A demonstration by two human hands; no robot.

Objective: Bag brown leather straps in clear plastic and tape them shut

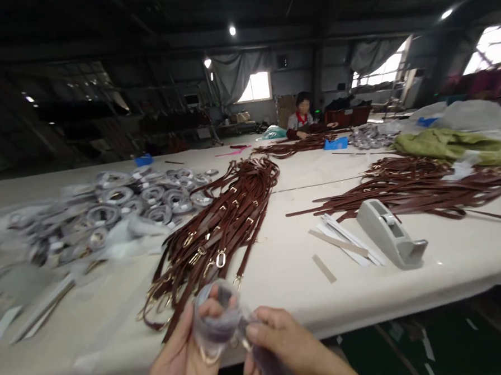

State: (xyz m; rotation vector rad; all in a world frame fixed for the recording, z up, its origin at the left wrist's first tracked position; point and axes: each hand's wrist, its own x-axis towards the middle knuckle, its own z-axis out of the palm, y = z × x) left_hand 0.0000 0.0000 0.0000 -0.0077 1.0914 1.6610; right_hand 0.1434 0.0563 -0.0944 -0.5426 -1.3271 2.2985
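Wrapped strap coil (215, 330) is held up at the near edge of the worktop (286, 262), just this side of the brown strap pile (232, 209). The left hand (187, 343) grips it, fingers through the ring; the right hand (286, 340) is closed on a dark band (272, 368) beside it. Open room lies between the pile and the tape dispenser (390, 237); wrapped coils (151, 196) crowd the left side.

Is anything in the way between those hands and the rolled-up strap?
Nothing visible does: the left hand holds the coiled strap, and the right hand grips what looks like its dark loose end. The brown straps lie on the table beyond both hands, not in between.
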